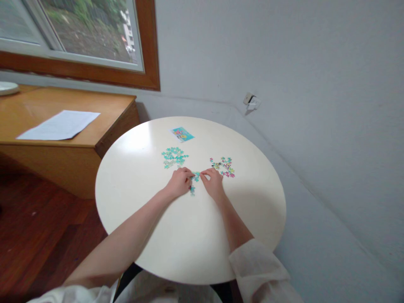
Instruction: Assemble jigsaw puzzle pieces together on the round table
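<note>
Both of my hands rest on a round cream table (pixel 151 235) near its middle. My left hand (pixel 179 182) and my right hand (pixel 213 183) have their fingers pinched together on a small cluster of teal jigsaw pieces (pixel 195 178) lying between them. A few joined pieces (pixel 192 190) trail toward me below the fingertips. A heap of loose teal pieces (pixel 174 157) lies just beyond my left hand. A heap of mixed pink, green and dark pieces (pixel 224 166) lies just beyond my right hand.
A small picture card (pixel 182 134) lies at the table's far side. A wooden cabinet (pixel 63 147) with a sheet of paper (pixel 59 125) stands at left under a window. A grey wall with a small white fitting (pixel 251 102) runs behind and to the right.
</note>
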The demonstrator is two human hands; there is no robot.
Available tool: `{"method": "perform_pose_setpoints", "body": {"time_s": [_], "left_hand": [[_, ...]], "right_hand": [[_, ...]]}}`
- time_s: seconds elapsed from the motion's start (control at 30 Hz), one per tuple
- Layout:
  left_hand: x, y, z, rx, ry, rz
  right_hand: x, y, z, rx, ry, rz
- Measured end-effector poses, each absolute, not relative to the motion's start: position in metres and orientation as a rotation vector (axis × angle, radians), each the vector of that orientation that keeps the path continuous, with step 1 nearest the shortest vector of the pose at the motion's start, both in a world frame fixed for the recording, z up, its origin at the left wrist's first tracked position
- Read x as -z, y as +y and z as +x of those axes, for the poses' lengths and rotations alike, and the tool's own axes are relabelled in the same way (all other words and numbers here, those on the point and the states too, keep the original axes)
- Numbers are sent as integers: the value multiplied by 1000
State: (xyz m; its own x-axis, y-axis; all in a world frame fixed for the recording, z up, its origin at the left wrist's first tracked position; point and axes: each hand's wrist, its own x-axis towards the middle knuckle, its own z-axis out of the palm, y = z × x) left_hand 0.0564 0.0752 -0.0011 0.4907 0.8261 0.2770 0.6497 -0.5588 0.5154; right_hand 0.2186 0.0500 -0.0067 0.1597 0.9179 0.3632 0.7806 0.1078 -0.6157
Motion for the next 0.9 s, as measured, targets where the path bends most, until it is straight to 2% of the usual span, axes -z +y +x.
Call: {"method": "perform_pose_setpoints", "body": {"time_s": [0.9], "left_hand": [[-5,72,57,-705,1282,2381]], "right_hand": [[4,47,217,-254,-1655,-1719]]}}
